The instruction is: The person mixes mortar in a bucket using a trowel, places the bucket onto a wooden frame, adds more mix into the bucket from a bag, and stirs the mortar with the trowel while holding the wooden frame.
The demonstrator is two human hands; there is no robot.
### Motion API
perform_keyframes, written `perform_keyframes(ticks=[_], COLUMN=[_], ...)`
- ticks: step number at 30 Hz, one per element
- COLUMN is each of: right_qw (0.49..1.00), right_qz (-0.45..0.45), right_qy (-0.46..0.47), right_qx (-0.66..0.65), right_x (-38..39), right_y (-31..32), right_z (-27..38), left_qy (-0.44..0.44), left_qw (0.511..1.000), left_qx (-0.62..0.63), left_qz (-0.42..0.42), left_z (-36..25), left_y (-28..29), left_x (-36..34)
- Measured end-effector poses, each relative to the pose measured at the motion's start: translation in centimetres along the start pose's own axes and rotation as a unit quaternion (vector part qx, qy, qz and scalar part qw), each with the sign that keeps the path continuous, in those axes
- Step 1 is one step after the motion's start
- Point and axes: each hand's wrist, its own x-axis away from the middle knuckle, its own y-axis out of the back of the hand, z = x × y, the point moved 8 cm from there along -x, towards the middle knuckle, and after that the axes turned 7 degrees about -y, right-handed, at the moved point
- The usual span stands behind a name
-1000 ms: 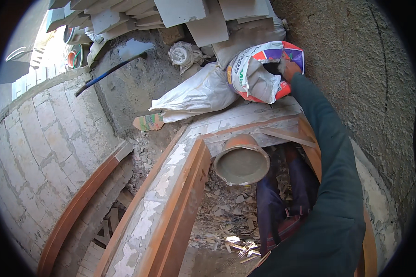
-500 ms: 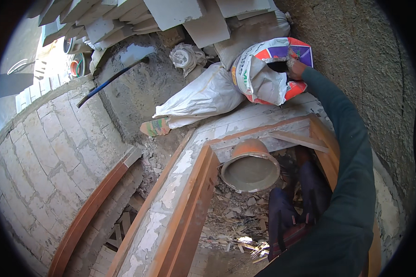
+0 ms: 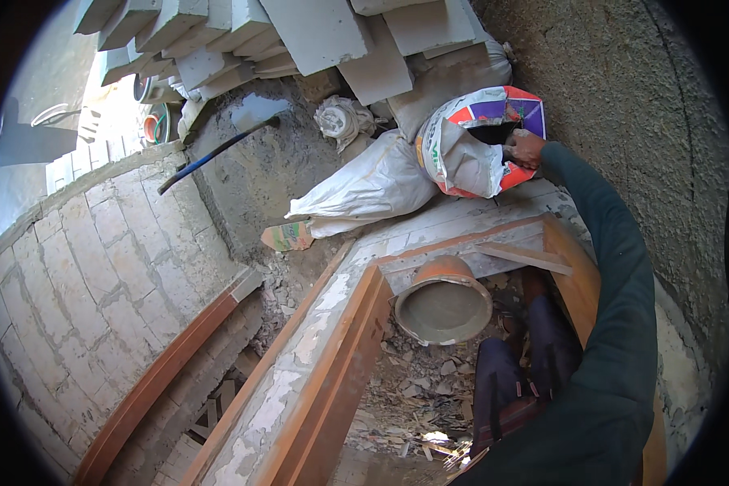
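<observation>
A torn-open printed bag in white, red and purple lies against the rough wall, its dark mouth facing me. At the right side of that mouth my right hand is closed, fingers curled on the bag's edge; the fingertips are partly hidden. Below it, inside the timber frame, stands an orange-brown bucket with grey wet-looking material inside. A white woven sack lies beside the bag on its left. My left hand does not show.
Pale blocks are stacked at the back. A timber frame encloses the opening where my legs and loose rubble are. On the left are a block wall and a curved brown beam. A blue-black rod lies on the rough grey surface.
The whole scene has shifted a little down and right in view. My right hand stays at the bag's mouth, its fingers now more plainly curled at the edge.
</observation>
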Motion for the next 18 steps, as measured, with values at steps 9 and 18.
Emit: perform_keyframes(ticks=[9,18], right_qw=[0.949,0.963], right_qz=[0.121,0.087], right_qy=[-0.029,-0.06], right_qx=[-0.29,-0.246], right_x=[7.4,14.2], right_y=[0.9,7.1], right_z=[0.2,-1.3], left_qy=[0.008,0.035], left_qw=[0.999,0.992], left_qx=[-0.043,-0.113], left_qz=[-0.018,-0.043], left_z=[0.6,2.0], left_y=[2.9,6.8], left_x=[-3.0,-5.6])
